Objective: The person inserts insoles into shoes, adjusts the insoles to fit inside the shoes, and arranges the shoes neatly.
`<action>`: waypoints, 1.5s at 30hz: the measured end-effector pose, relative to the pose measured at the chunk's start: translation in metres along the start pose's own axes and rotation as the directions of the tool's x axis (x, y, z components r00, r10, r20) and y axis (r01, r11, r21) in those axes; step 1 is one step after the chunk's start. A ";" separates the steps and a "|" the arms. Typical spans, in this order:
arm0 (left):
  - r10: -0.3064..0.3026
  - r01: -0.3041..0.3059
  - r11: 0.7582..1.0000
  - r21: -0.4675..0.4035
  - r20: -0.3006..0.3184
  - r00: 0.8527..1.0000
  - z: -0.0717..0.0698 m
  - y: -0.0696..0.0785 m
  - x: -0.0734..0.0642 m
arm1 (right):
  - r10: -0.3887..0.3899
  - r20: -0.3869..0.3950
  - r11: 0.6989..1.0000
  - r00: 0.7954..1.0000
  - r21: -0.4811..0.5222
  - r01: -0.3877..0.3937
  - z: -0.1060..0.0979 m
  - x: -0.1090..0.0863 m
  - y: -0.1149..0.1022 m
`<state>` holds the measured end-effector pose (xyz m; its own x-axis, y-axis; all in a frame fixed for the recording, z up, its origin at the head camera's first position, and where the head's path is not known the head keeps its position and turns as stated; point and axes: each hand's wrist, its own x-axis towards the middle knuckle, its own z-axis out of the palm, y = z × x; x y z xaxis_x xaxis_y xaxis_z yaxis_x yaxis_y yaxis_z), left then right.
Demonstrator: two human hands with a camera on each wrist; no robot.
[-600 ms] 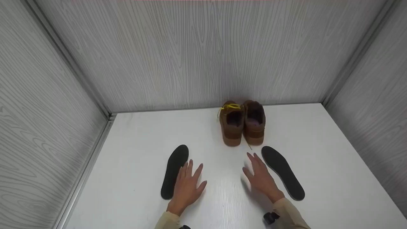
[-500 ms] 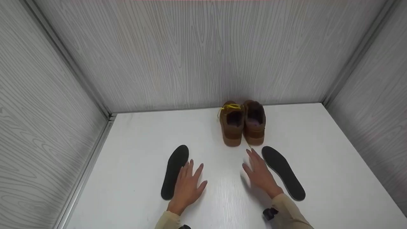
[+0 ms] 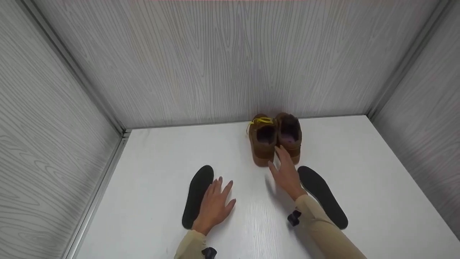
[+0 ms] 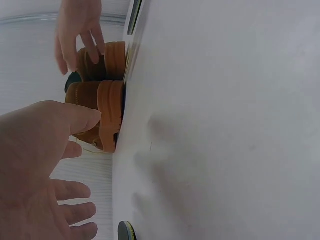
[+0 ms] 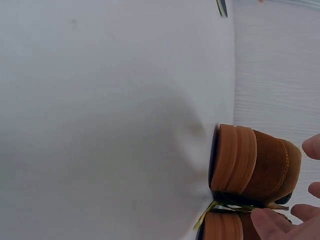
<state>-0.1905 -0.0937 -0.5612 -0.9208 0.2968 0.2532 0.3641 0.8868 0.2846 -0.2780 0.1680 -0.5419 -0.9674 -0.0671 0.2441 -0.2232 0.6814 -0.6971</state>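
Observation:
Two brown shoes stand side by side against the back wall, heels toward me. The left shoe (image 3: 263, 144) carries a yellow lace (image 3: 265, 120); the right shoe (image 3: 289, 135) has a purplish patch inside. My right hand (image 3: 285, 174) reaches over the table with fingers spread, its fingertips overlapping the right shoe's heel in the head view. In the right wrist view, fingers (image 5: 277, 225) show beside the shoe heels. My left hand (image 3: 214, 207) hovers with spread fingers, partly covering a black insole (image 3: 197, 194). Neither hand holds anything.
A second black insole (image 3: 323, 194) lies right of my right forearm, which overlaps its edge. Grey wood-grain panels close in the white table (image 3: 172, 147) at the back and both sides. Small black cameras (image 3: 294, 217) sit at the wrists.
My right hand has moved forward and slightly left, from open table up to the shoes' heels. My left hand has shifted only slightly. Shoes and insoles stay in place.

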 end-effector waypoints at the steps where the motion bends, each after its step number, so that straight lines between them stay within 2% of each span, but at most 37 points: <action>1: -0.002 0.002 1.000 0.003 0.000 1.000 0.000 -0.001 0.001 | -0.006 -0.004 1.000 1.000 -0.005 0.006 0.001 0.004 -0.001; 11: 0.041 -0.040 0.998 0.041 -0.026 0.999 0.000 -0.002 0.008 | -0.014 0.025 0.994 1.000 -0.112 0.016 0.014 0.033 0.007; 16: 0.035 -0.034 0.998 0.046 -0.020 0.999 0.003 -0.003 0.007 | 0.024 0.028 0.995 0.999 -0.094 -0.021 0.023 0.044 0.004; 23: 0.025 -0.024 0.999 0.039 -0.015 1.000 -0.002 -0.003 0.004 | 0.095 0.033 0.993 0.995 -0.076 -0.092 0.030 0.052 0.000; 26: 0.024 -0.023 0.998 0.054 -0.021 0.999 -0.004 -0.005 0.004 | 0.089 0.028 0.995 0.996 -0.042 -0.088 0.030 0.053 -0.003; 31: 0.037 -0.034 0.998 0.060 -0.041 0.998 -0.005 -0.005 0.000 | 0.022 -0.010 0.999 1.000 -0.048 -0.022 0.032 0.039 -0.007; 37: 0.018 -0.017 1.000 0.020 -0.056 0.998 -0.010 -0.005 -0.011 | -0.103 -0.077 0.988 0.992 -0.119 0.093 0.027 -0.002 -0.020; 45: -0.023 0.023 1.000 -0.003 -0.053 0.998 -0.017 -0.009 -0.023 | -0.089 -0.055 0.988 0.995 -0.130 0.081 0.019 -0.061 -0.043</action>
<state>-0.1706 -0.1149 -0.5539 -0.9202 0.2567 0.2955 0.3431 0.8923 0.2933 -0.2114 0.1287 -0.5394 -0.9357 -0.0875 0.3417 -0.2835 0.7629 -0.5810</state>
